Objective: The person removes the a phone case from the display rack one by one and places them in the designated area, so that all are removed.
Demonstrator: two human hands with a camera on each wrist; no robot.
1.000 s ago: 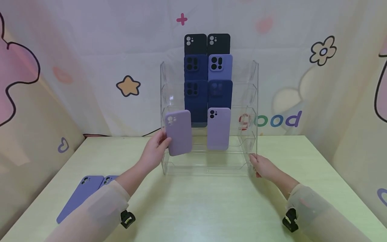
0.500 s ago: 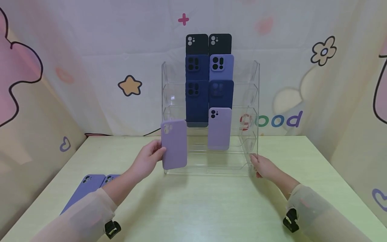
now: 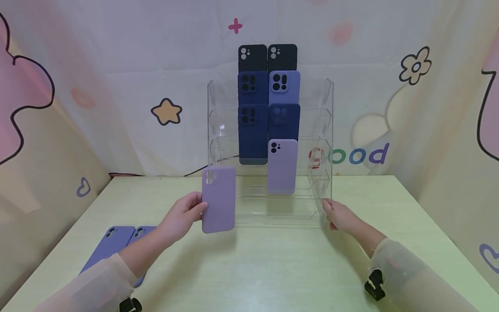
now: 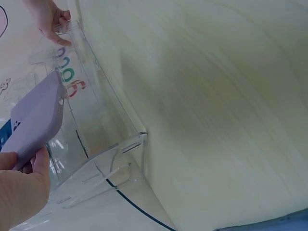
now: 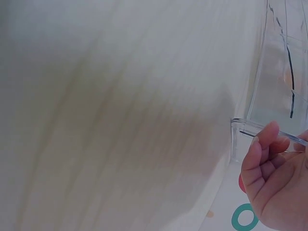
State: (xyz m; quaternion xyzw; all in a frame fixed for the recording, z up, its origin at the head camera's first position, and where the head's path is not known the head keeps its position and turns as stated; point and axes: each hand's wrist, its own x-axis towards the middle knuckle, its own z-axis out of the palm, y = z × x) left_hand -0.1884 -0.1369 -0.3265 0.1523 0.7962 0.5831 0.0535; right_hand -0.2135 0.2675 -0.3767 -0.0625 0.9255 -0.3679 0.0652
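Left grip [image 3: 180, 218] with lilac case [image 3: 218, 199] lower, nearer than before

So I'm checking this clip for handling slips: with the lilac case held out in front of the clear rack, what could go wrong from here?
1. The left hand holds the lilac case only by one edge, so it could slip or twist.
2. The acrylic rack is steadied only at its lower corner by the right hand; a bump might shake the cases leaning in it, such as the lilac one.
3. The rack's clear ledges are hard to see.
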